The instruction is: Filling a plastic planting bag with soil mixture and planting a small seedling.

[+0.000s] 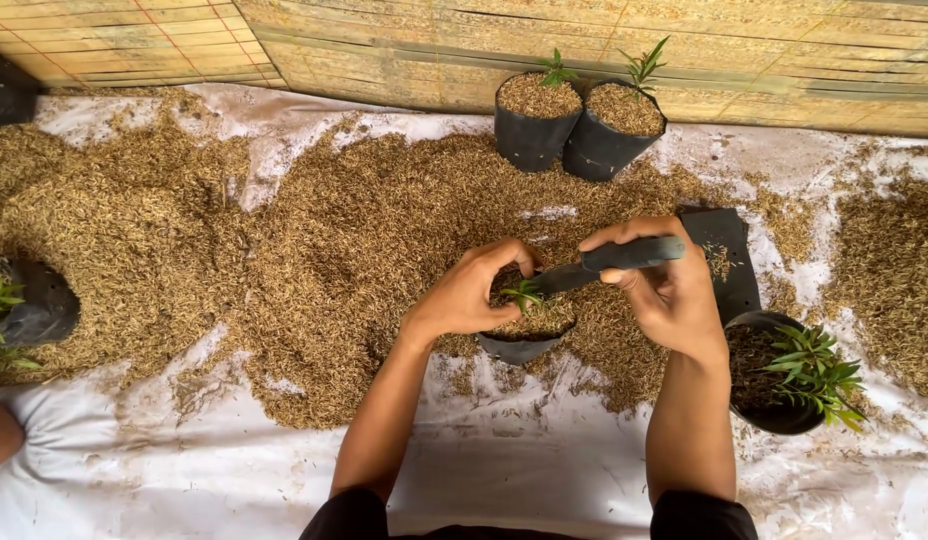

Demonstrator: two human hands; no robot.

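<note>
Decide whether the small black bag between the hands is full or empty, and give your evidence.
Full: the small black bag holds brown husk up to its rim, with a green seedling standing in it.

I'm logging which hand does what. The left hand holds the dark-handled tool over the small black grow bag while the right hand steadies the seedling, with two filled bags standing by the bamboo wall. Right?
Not quite: the hands are swapped. In the head view the right hand holds the dark-handled tool and the left hand steadies the seedling in the small black grow bag. The two filled bags do stand by the bamboo wall.
</note>
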